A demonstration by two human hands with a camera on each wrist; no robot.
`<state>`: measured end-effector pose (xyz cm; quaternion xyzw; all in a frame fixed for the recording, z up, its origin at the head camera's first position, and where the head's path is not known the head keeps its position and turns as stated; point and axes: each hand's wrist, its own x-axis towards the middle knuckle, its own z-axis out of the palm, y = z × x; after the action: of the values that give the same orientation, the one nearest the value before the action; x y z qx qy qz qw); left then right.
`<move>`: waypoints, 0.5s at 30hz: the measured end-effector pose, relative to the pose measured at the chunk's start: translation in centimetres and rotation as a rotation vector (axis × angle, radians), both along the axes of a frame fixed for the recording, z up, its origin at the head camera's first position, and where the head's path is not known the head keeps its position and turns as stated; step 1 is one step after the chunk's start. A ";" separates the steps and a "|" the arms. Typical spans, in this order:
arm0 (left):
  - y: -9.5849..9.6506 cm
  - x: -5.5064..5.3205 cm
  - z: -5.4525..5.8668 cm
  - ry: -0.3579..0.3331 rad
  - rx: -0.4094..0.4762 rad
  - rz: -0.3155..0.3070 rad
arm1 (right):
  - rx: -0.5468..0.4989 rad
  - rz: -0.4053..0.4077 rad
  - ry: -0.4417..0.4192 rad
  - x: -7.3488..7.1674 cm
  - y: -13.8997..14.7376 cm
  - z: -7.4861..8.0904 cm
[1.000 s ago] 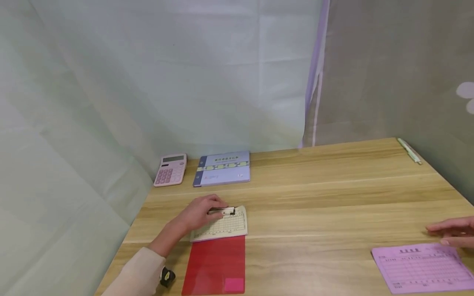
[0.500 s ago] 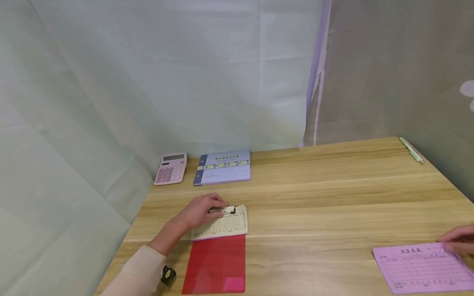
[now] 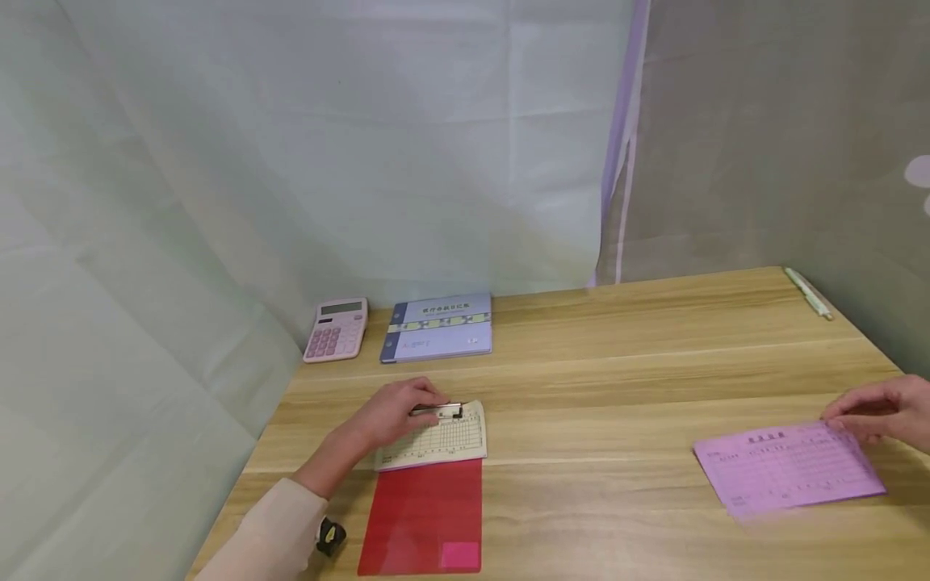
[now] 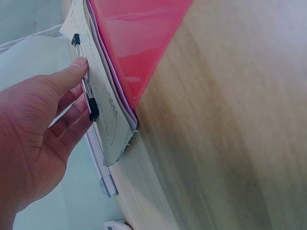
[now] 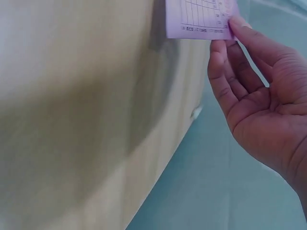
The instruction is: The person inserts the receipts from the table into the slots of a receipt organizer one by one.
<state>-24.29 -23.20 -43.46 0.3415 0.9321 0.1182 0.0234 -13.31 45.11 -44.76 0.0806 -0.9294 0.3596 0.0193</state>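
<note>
At the left of the head view, a red clipboard lies on the table. Cream printed forms, with purple sheets under them, sit on its upper half. My left hand pinches the clipboard's metal clip at the top, thumb on one side and fingers on the other. Over on the right, my right hand pinches the top right corner of a purple printed form, thumb on its face. The form is raised off the table, its lower edge blurred.
A pink calculator and a blue account book lie along the back left edge. A pen is at the back right corner. Curtains close off the back and sides of the wooden table.
My right hand has taken hold of the purple form's corner and moved it up off the table, towards the left and back. The left hand has stayed on the clip.
</note>
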 end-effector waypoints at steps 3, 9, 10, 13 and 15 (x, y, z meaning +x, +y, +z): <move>0.0 0.0 -0.1 -0.006 -0.011 0.005 | -0.076 0.054 0.024 -1.0 -1.5 1.3; 0.1 -0.1 -0.1 0.001 -0.013 0.002 | -0.038 0.029 -0.047 -3.0 -5.6 3.6; 0.0 -0.1 -0.1 0.000 -0.013 0.003 | -0.042 0.035 -0.060 -3.3 -6.2 3.8; 0.0 -0.1 -0.1 -0.002 -0.015 0.005 | -0.073 0.056 -0.110 -4.0 -8.0 3.7; 0.0 -0.1 -0.1 -0.006 -0.016 0.006 | -0.083 0.065 -0.136 -4.4 -9.1 3.4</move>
<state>-24.44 -23.15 -43.58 0.3379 0.9341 0.1118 0.0287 -17.71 36.03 -41.32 0.0852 -0.9098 0.4028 -0.0523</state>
